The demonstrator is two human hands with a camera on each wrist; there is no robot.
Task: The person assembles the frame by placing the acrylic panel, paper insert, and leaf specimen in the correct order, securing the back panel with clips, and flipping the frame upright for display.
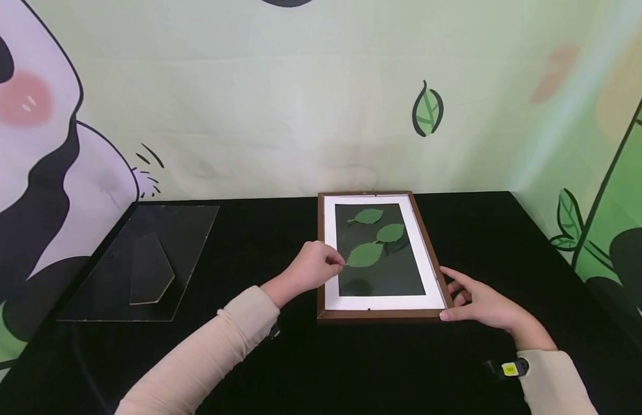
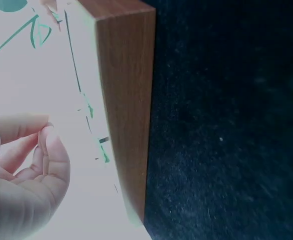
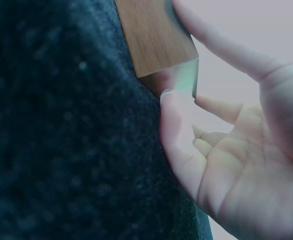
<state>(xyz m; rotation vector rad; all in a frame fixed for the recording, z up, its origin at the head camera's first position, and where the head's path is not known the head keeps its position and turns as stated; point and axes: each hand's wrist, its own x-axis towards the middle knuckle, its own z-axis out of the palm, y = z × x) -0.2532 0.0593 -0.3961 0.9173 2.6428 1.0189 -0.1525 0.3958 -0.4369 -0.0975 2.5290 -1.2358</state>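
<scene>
A brown wooden picture frame [image 1: 326,314] with a white mat [image 1: 393,302] lies on the table; several green leaves, one of them a leaf [image 1: 390,233] in the middle, rest over its dark centre. My left hand [image 1: 316,266] reaches over the left side and pinches the stem end of the nearest leaf [image 1: 365,255] between thumb and forefinger. At the near right corner, my right hand [image 1: 479,302] holds the picture frame, thumb at the front edge and forefinger along the right side. The right wrist view shows the thumb [image 3: 179,135] against the wooden corner [image 3: 161,45].
To the left lies a black backing board [image 1: 191,253] with a fold-out stand [image 1: 152,271] on its face. Black cloth [image 1: 269,225] covers the table. Behind it hangs a printed backdrop [image 1: 238,115] with panda and leaf drawings.
</scene>
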